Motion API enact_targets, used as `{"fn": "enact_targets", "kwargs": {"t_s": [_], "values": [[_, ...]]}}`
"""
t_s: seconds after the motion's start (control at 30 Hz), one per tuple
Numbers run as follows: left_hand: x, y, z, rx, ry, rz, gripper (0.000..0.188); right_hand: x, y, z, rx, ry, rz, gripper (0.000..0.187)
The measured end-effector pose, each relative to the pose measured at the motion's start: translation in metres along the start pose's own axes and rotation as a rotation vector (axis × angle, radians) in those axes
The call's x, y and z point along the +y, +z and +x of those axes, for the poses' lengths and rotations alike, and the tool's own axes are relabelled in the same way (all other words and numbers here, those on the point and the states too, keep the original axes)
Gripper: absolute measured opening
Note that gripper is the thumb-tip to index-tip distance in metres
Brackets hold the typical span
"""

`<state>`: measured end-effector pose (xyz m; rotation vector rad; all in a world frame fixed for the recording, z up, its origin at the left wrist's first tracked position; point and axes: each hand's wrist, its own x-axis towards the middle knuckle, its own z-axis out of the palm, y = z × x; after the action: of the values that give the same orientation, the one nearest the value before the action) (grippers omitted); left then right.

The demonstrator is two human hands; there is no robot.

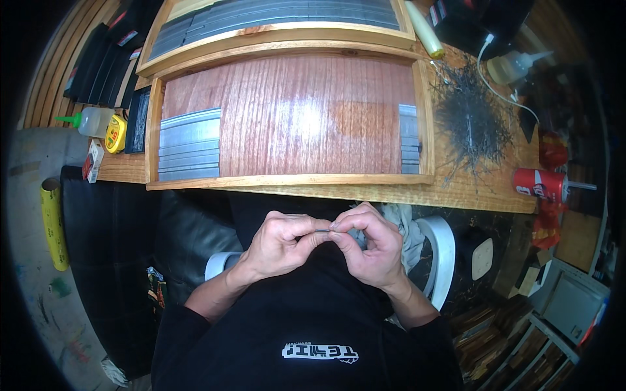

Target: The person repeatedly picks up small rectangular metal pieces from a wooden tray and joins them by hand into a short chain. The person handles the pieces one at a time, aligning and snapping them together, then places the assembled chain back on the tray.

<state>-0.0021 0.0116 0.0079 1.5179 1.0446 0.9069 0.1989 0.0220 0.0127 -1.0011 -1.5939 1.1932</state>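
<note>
In front of my torso, my left hand (pixel 282 246) and my right hand (pixel 373 251) meet fingertip to fingertip, both closed in a pinch. Between them shows a short bit of a thin, dark grey strip (pixel 321 230); most of it is hidden by the fingers. Just beyond the hands, at the bench edge, lies a shallow wooden tray (pixel 287 181) with a reddish wood base. Flat grey strips (pixel 189 144) are stacked side by side at its left end, and a narrower group of grey strips (pixel 409 140) sits at its right end.
Behind is a second tray (pixel 280 31) of grey strips. A tangled heap of thin dark offcuts (pixel 471 117), a clear bottle (pixel 512 67) and a red can (pixel 540 185) stand right. Left are a yellow tape measure (pixel 115 133) and green-tipped bottle (pixel 96 122). A white chair arm (pixel 442 260) flanks me.
</note>
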Motion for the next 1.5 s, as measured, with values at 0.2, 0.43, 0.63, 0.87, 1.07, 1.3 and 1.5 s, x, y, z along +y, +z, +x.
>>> {"fn": "enact_targets", "kwargs": {"t_s": [0.2,0.43,0.63,0.87,1.07,1.3,1.5], "values": [[0.0,0.002,-0.002,0.012,-0.007,0.034,0.017,-0.003,-0.002,0.002,-0.03,-0.041,-0.069,0.013],[0.002,0.004,-0.001,0.034,-0.022,-0.019,0.016,-0.004,-0.002,0.002,0.019,-0.045,-0.085,0.013],[0.006,0.006,0.002,0.14,0.045,-0.01,0.016,-0.055,-0.07,0.017,0.288,-0.069,-0.282,0.008],[0.025,0.012,0.024,0.085,0.098,0.0,0.016,-0.078,-0.105,0.04,0.305,-0.087,-0.62,0.003],[0.041,0.012,0.037,0.096,0.167,-0.028,0.017,-0.064,-0.079,0.044,0.221,-0.145,-0.464,0.007],[0.042,0.013,0.036,0.065,0.13,-0.005,0.017,-0.035,-0.159,0.069,0.636,-0.032,-0.435,0.009],[0.053,0.019,0.046,0.002,0.185,-0.002,0.014,-0.025,-0.183,0.078,0.638,0.044,-0.469,0.008]]}}
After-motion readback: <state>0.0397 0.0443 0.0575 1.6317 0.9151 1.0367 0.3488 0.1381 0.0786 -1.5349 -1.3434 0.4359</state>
